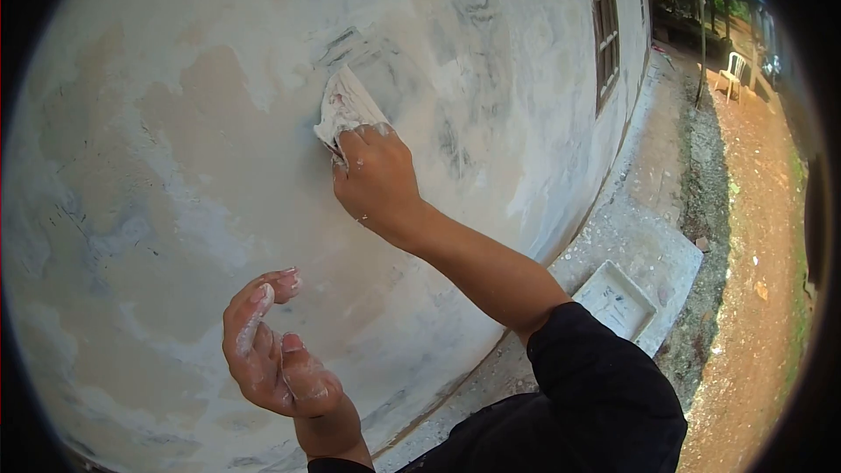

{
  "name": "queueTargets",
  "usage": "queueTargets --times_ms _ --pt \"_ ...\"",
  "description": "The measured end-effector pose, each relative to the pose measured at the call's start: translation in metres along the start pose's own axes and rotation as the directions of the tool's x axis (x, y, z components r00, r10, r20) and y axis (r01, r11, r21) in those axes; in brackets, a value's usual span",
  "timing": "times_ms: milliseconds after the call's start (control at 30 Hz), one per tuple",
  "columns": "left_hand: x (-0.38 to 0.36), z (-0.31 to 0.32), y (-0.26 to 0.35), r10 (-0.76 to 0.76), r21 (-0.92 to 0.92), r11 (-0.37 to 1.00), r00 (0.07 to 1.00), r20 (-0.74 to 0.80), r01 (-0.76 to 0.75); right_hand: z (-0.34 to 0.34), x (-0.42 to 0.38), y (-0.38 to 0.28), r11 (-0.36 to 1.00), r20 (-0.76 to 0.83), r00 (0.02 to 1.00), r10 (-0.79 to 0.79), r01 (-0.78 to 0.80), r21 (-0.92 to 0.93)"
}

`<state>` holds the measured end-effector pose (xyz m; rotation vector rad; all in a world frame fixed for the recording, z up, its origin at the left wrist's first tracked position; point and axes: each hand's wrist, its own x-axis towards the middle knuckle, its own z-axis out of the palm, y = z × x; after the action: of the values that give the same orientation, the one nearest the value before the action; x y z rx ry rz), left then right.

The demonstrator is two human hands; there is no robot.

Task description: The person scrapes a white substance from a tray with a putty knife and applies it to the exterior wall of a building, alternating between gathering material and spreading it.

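Note:
My right hand (377,180) grips a putty knife (348,105) smeared with white filler and presses its blade flat against the patchy plastered wall (175,123). Grey streaks of fresh filler run up and right of the blade. My left hand (276,359) hovers lower down, close to the wall, palm turned inward, fingers curled loosely and dusted white. It holds nothing.
A white rectangular tray (618,298) lies on the concrete apron (648,201) at the wall's foot. A barred window (604,26) is set in the wall further right. Red dirt ground (753,236) and a white plastic chair (731,70) lie beyond.

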<state>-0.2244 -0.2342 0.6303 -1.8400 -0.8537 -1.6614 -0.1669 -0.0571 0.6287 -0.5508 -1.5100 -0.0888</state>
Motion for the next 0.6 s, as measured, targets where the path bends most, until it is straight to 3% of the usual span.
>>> queueTargets --times_ms 100,233,300,367,433,533,600 --pt "-0.001 0.002 0.004 -0.025 -0.034 0.999 0.998 -0.052 0.023 -0.012 -0.013 -0.023 0.991 0.069 0.998 0.002 -0.011 0.134" --pt "-0.004 0.021 0.011 -0.024 -0.061 0.998 0.999 -0.026 0.023 -0.053 -0.018 -0.010 0.963 0.007 1.000 0.011 -0.013 0.270" --pt "-0.007 0.038 0.016 -0.028 -0.077 0.997 0.999 0.040 0.031 -0.086 -0.029 0.011 0.877 0.174 0.965 0.196 -0.252 0.410" --pt "-0.012 0.063 0.021 -0.038 -0.128 0.991 0.995 0.088 0.049 -0.117 -0.052 0.046 0.615 0.307 0.826 0.473 -0.559 0.556" --pt "-0.020 0.094 0.023 -0.062 -0.206 0.974 0.985 0.162 0.096 -0.166 -0.077 0.087 0.184 0.457 0.508 0.730 -0.791 0.584" --pt "-0.053 0.168 0.029 -0.036 -0.352 0.914 0.906 0.422 0.200 -0.235 -0.174 0.169 0.064 0.253 0.270 0.929 -0.791 0.609" --pt "-0.091 0.227 0.038 -0.039 -0.359 0.887 0.821 0.570 0.291 -0.300 -0.262 0.216 0.067 0.059 0.087 0.994 -0.956 0.287"
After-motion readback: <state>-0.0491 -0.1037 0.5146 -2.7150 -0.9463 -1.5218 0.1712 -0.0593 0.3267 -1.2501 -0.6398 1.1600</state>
